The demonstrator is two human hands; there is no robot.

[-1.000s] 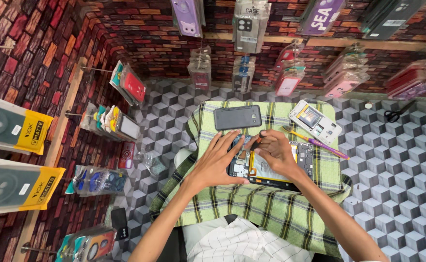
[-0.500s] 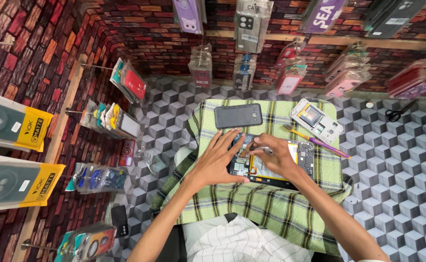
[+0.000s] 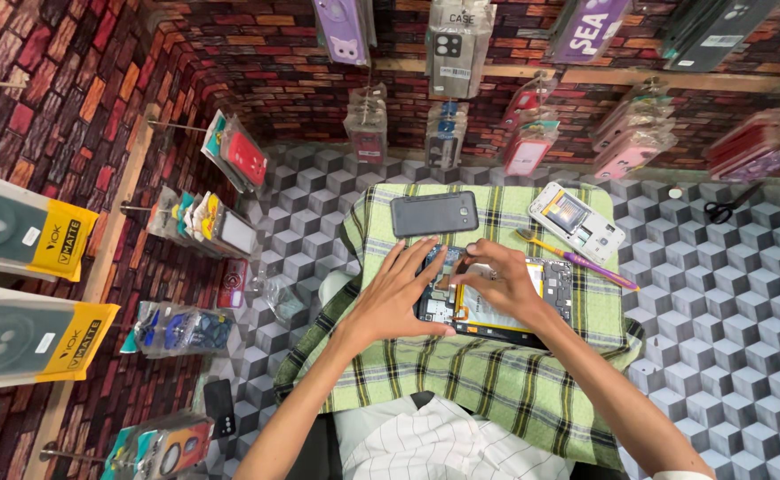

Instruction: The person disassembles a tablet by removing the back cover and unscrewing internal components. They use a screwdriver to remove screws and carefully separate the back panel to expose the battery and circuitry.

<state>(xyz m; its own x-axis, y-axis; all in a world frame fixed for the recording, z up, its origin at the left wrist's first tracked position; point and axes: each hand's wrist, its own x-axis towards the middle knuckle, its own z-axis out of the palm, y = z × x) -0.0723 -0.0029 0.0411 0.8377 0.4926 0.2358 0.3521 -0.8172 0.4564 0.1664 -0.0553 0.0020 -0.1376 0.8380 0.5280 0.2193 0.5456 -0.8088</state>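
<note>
Your left hand [image 3: 396,300] lies flat, fingers spread, on the left end of the opened phone [image 3: 497,302] just right of the frame's centre, pressing it down rather than gripping it. Your right hand [image 3: 504,283] rests on the phone's upper middle, its fingertips [image 3: 468,264] pinched together near the top edge; whether they hold a small part or tool you cannot tell from here. The phone lies face down, back removed, with its pale battery and dark circuit board showing between and to the right of your hands.

It sits on a green checked cloth [image 3: 497,391] that covers the middle of the frame and hangs toward your lap. Above your hands, near the cloth's upper edge, lies a dark back cover [image 3: 433,213], apart from your fingers. To the upper right, at the cloth's corner, lies a white phone frame [image 3: 577,222], tilted. Just below it a purple and yellow tool [image 3: 581,259] lies slantwise, close to the phone's right end but not touching your right hand.

Black scissors [image 3: 726,207] lie on the cube-patterned counter [image 3: 728,293] at the far right. Packaged phone cases [image 3: 448,53] hang along the brick wall at the top and down the left side.
</note>
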